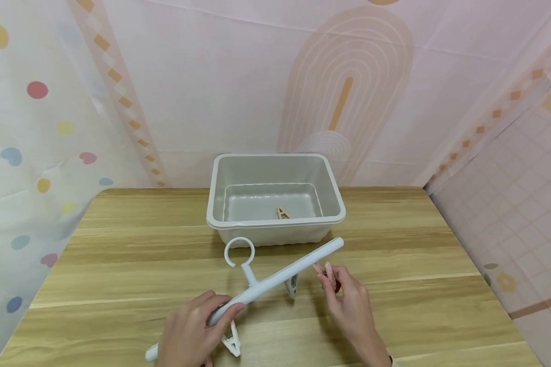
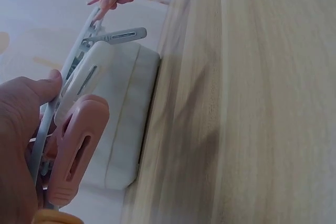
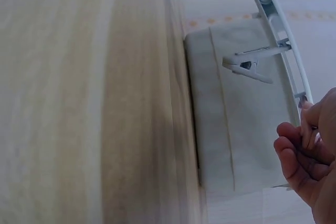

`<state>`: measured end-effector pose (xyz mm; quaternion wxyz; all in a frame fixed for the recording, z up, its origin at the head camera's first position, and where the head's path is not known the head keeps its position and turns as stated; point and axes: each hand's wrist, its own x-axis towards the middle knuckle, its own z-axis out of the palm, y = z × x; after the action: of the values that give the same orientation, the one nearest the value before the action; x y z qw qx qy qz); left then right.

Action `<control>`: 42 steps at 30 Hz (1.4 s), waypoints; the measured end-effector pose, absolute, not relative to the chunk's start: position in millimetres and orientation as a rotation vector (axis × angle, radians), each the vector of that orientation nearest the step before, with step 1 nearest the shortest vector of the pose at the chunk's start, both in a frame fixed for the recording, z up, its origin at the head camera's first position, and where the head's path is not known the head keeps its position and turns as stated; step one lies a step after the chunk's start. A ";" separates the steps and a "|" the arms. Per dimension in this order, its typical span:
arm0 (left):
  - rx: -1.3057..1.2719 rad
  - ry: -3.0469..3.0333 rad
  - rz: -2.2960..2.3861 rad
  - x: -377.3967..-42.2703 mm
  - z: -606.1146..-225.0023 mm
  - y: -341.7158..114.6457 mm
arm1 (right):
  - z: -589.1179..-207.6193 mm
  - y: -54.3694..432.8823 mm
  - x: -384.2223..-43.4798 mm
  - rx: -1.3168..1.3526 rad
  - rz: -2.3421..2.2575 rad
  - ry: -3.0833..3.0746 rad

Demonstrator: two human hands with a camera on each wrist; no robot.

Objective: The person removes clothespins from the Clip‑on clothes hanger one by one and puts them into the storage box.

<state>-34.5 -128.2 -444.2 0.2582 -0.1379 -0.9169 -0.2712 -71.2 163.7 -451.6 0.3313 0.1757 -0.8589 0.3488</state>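
Note:
My left hand (image 1: 190,329) grips the bar of a pale blue-grey clip hanger (image 1: 294,270), which slants up to the right above the table. A white clothespin (image 1: 232,342) and a grey clothespin (image 1: 292,286) hang from it. The left wrist view shows another pink clothespin (image 2: 81,148) by that hand, and part of an orange one (image 2: 55,217) at the bottom edge. Near the bar's right end, my right hand (image 1: 349,308) pinches a pink clothespin (image 1: 329,275). Fingers partly cover it in the right wrist view, so whether it touches the bar is unclear.
Behind the hanger stands a light grey plastic basin (image 1: 275,223) with a tan clothespin (image 1: 282,213) inside. The wooden table (image 1: 418,244) extends to both sides. A patterned cloth (image 1: 211,92) hangs at the back.

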 end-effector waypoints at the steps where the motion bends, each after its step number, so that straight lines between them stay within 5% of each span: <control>1: -0.370 -2.488 -0.734 -34.2 -444.2 -128.0 | -451.8 164.1 -71.2 0.460 0.907 -2.245; 25: -0.372 -2.530 -0.745 -33.8 -442.0 -129.1 | -449.1 177.4 -72.7 0.538 0.824 -2.328; 42: -0.386 -2.472 -0.822 -35.3 -445.0 -126.3 | -456.6 158.9 -65.8 0.317 1.377 -2.257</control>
<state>-35.3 -126.3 -445.0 0.2515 -0.1417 -0.9085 -0.3020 -65.8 158.9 -456.6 0.2370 0.1155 -0.8234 0.5025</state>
